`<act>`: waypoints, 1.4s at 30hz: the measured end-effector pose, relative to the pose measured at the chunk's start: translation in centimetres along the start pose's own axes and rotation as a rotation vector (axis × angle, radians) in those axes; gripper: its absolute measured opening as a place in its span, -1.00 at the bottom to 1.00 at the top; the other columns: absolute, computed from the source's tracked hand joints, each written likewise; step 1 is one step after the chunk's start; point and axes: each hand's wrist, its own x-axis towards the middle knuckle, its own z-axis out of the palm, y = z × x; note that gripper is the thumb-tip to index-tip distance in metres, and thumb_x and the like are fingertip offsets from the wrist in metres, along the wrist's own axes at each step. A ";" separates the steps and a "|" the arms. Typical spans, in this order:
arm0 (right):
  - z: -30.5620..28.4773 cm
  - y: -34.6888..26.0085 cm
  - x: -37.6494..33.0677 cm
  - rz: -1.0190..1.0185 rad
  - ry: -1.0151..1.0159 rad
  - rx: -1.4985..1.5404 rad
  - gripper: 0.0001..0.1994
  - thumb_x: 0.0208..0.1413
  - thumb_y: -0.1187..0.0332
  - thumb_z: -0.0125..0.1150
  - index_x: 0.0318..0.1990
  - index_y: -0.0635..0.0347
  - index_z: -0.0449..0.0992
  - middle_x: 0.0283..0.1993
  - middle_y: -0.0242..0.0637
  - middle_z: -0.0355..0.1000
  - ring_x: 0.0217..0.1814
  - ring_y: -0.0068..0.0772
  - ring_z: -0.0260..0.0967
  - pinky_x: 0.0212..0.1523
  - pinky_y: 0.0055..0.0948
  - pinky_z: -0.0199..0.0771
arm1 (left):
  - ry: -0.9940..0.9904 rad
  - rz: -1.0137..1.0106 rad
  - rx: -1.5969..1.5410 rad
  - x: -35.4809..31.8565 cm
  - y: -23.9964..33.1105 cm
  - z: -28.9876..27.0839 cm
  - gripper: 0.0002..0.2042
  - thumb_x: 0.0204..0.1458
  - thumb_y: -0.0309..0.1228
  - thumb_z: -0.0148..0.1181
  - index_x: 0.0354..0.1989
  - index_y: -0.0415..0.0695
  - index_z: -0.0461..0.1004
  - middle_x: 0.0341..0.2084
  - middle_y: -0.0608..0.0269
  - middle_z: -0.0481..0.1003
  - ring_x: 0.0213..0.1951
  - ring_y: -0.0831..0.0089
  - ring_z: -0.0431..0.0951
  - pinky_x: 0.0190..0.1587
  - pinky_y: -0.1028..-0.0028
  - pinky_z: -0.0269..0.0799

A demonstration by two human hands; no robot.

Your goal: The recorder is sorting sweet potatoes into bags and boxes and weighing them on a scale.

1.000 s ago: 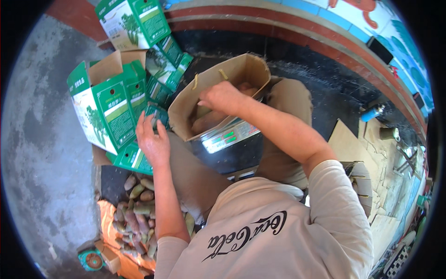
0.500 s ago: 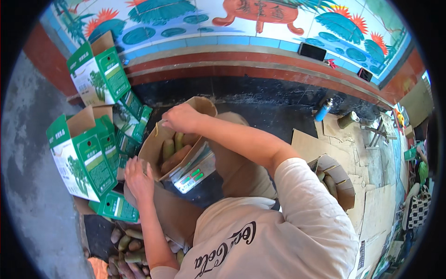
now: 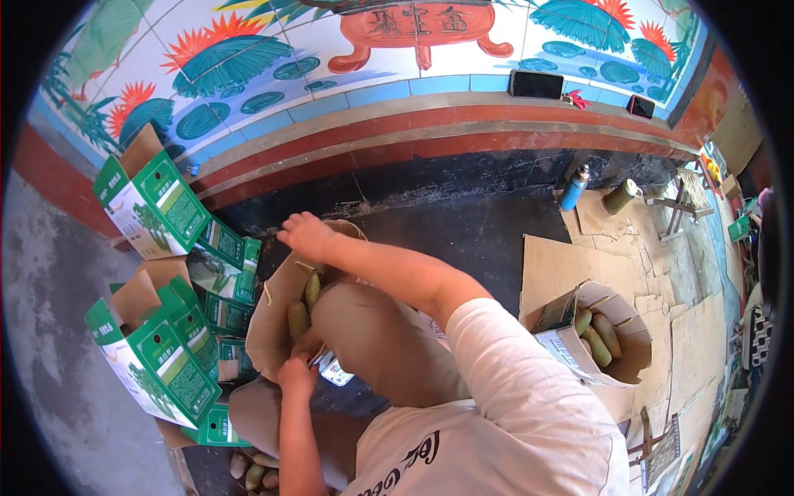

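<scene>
A cardboard box (image 3: 269, 331) holding long green and brownish radishes (image 3: 298, 320) stands in front of me by my knees. My left hand (image 3: 298, 376) is closed at its near edge, fingertips partly hidden against the rim. Over the far side reaches my right hand (image 3: 308, 237), its fingers apart near the rim, gripping nothing that I can see. Pale yellow cord (image 3: 267, 293) shows at the box's side. My raised knee covers the right part of the box. Beside it, a bright panel (image 3: 335, 370) peeks out between my legs.
Green-and-white cartons (image 3: 157, 355) stack up at the left. Loose radishes (image 3: 255, 474) lie on the floor at lower left. On the right, another open box (image 3: 633, 355) of radishes stands on flattened cardboard (image 3: 571, 269), with a blue bottle (image 3: 574, 188) farther back.
My left hand has moved right along the box, to its near edge. The right hand has shifted beyond the far rim. My right knee has swung left over the box, and the view has turned.
</scene>
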 end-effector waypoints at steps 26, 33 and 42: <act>2.4 5.8 -6.0 -0.012 -0.084 0.070 -0.87 -0.08 0.36 0.04 -0.41 -0.02 0.54 -0.41 -0.33 0.51 -0.27 -0.26 0.49 -0.34 -0.31 0.47 | 0.302 0.253 0.036 1.0 4.1 -2.6 -0.89 -0.21 -0.50 0.10 -0.45 -0.18 0.48 -0.49 0.00 0.48 -0.36 0.00 0.47 -0.34 0.15 0.37; -3.0 14.8 -16.8 0.330 -0.059 0.028 -0.89 -0.12 0.31 0.08 -0.44 0.03 0.51 -0.43 -0.25 0.49 -0.32 -0.20 0.48 -0.35 -0.26 0.47 | 0.247 0.648 0.039 6.6 11.6 -6.9 -0.89 -0.22 -0.49 0.10 -0.45 -0.12 0.48 -0.53 0.12 0.44 -0.36 0.10 0.45 -0.33 0.21 0.37; -13.0 24.5 -35.2 0.780 -0.080 -0.152 -0.85 -0.08 0.30 0.06 -0.35 0.02 0.52 -0.37 -0.22 0.49 -0.26 -0.15 0.46 -0.27 -0.21 0.46 | -0.055 1.289 0.107 15.3 29.0 -8.5 -0.80 -0.24 -0.38 0.26 -0.51 -0.18 0.38 -0.52 0.07 0.42 -0.36 0.03 0.44 -0.34 0.20 0.35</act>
